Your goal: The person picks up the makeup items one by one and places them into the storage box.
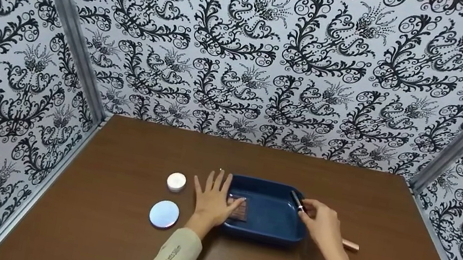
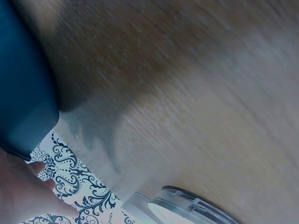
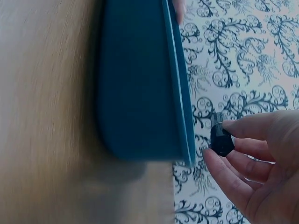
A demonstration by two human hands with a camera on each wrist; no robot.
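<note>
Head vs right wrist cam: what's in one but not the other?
Head only: the white round jar, the pale disc, the pinkish tube, and the blue tray's inside with a flat brown item.

Right wrist only: the palm side of the right hand and the blunt end of the black stick.

Both: tray, stick pinched in the right hand, brown table, patterned wall, and left hand, just fingertips in the wrist view.

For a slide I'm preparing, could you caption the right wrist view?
The right hand pinches a black cylindrical item near a blue tray, with a patterned wall behind.
</note>
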